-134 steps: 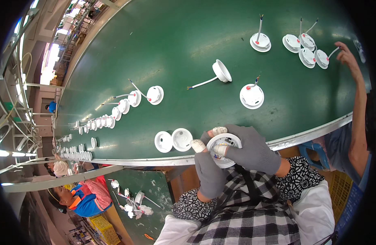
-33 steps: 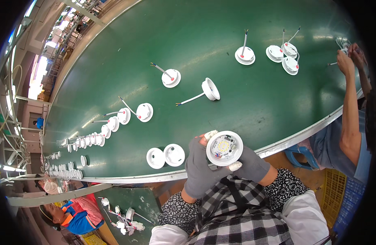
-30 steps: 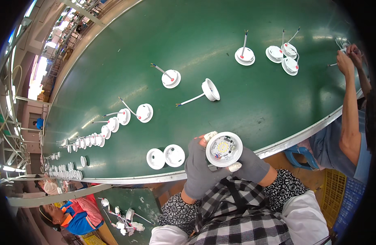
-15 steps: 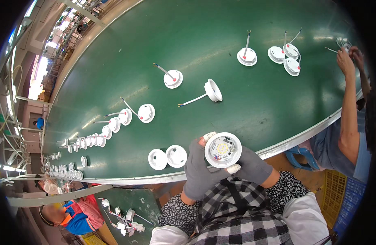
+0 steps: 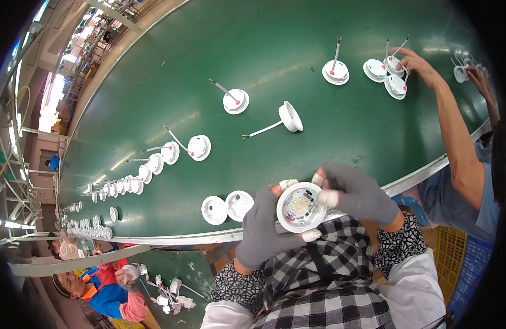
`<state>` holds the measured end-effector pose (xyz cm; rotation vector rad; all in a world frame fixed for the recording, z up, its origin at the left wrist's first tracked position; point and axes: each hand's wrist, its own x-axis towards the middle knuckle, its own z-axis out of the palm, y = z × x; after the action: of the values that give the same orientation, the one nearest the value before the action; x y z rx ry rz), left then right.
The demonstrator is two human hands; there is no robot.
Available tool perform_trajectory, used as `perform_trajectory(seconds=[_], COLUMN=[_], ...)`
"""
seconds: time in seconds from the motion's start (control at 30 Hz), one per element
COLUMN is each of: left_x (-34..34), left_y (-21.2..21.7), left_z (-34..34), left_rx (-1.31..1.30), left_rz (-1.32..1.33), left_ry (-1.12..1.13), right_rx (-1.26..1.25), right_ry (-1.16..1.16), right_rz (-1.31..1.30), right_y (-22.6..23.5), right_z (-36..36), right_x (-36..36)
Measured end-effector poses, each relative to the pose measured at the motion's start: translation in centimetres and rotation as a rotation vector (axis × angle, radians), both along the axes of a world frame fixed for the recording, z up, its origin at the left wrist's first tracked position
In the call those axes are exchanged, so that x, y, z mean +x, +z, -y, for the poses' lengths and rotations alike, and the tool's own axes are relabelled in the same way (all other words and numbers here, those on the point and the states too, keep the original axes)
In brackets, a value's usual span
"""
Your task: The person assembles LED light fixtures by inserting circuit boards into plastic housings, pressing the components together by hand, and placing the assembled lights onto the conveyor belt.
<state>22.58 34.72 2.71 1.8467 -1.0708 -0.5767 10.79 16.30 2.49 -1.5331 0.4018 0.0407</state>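
Observation:
Both my hands wear grey gloves with white taped fingertips. My left hand (image 5: 262, 227) cups a round white lamp housing (image 5: 300, 207) from below and the left. My right hand (image 5: 358, 191) grips the housing's right rim. The housing faces up and shows a small yellow LED board inside. I hold it just over the near edge of the green conveyor belt (image 5: 209, 66). Two empty white round housings (image 5: 226, 207) lie on the belt just left of my left hand.
Several white lamp housings with wires (image 5: 234, 101) lie scattered on the belt, and a long row (image 5: 127, 183) runs off to the left. A co-worker's arm (image 5: 453, 131) reaches to housings at the far right. Another person (image 5: 102, 288) works at lower left.
The housings on the belt have drifted slightly to the right. 4.5 s ago my hands covered the housing; now it faces up, held open to view. The co-worker's hand has moved onto the right-hand housings.

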Motion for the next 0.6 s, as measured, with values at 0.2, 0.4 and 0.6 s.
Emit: perform_trajectory(seconds=[0.2, 0.4, 0.6], left_x=[-0.9, -1.1, -0.8], left_y=[0.0, -0.9, -1.5], left_z=[0.1, -0.5, -0.5], left_rx=[0.043, -0.016, 0.021], left_rz=[0.04, 0.103, 0.035], left_ry=[-0.055, -0.032, -0.003], right_rx=[-0.222, -0.067, -0.048], right_ry=[0.163, 0.123, 0.119], right_rz=[0.0, 0.049, 0.038], right_y=[1.8, 1.2, 0.1], right_z=[-0.9, -1.6, -1.8], right_x=[1.3, 1.6, 1.9])
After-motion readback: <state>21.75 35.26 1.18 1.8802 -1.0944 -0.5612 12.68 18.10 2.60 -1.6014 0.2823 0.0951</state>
